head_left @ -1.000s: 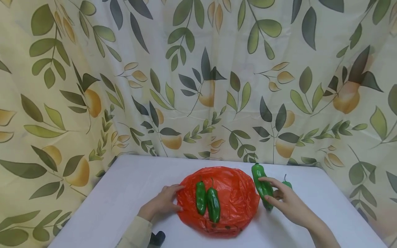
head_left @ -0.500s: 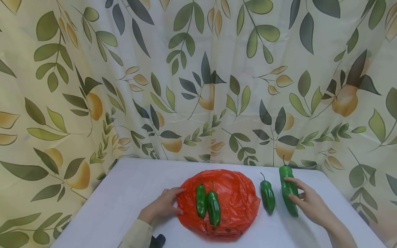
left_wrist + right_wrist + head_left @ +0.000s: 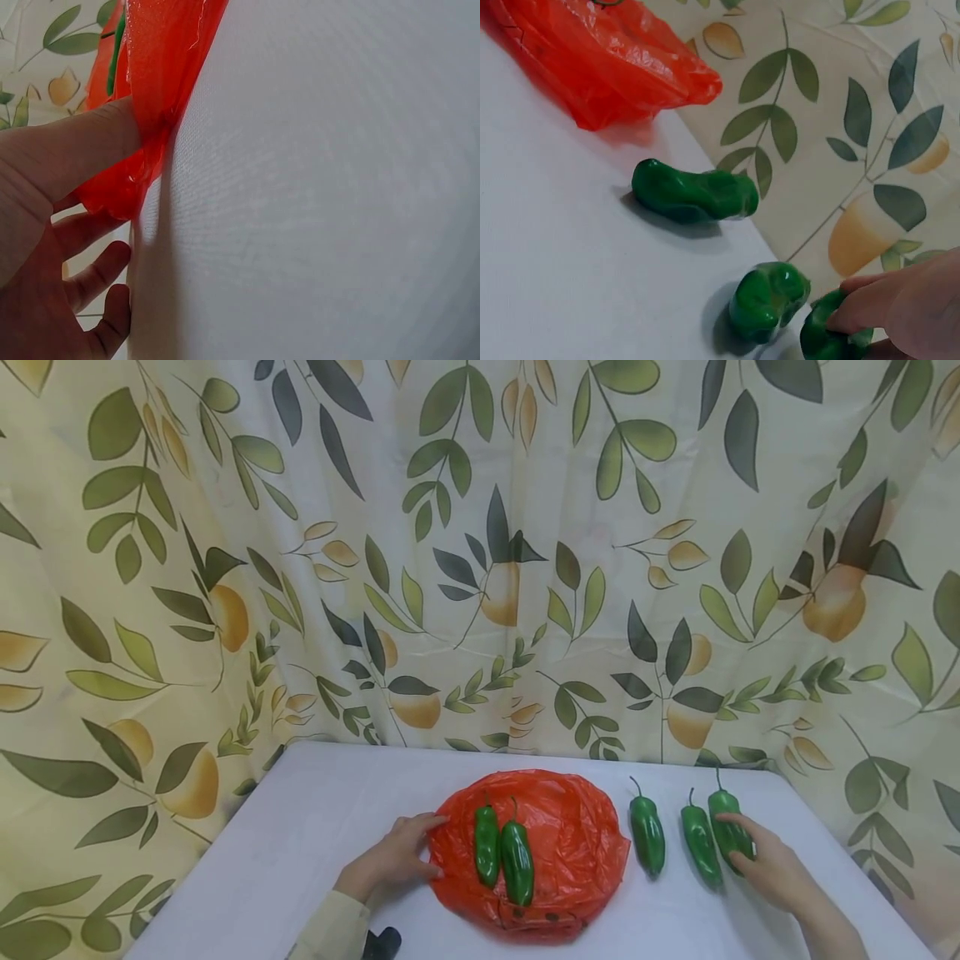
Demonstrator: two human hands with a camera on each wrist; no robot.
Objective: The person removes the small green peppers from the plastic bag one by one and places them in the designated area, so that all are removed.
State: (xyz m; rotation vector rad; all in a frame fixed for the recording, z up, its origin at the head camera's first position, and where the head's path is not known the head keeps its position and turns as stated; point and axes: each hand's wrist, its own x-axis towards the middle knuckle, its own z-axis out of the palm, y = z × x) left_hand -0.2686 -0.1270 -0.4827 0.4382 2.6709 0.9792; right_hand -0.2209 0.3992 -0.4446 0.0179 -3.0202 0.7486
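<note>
- Right hand point(image 3: 772, 870), fingers partly curled, gripped the glossy green elongated pepper point(image 3: 731, 838) farthest right of the crumpled red plastic bag point(image 3: 581, 843), stem pointing away.
- Left hand point(image 3: 393, 857) pinched the bag's left edge.

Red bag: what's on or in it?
Two green peppers show side by side within the outline of the red bag; whether they sit in its mouth or on top isn't clear. Red plastic hides whether anything lies deeper.
</note>
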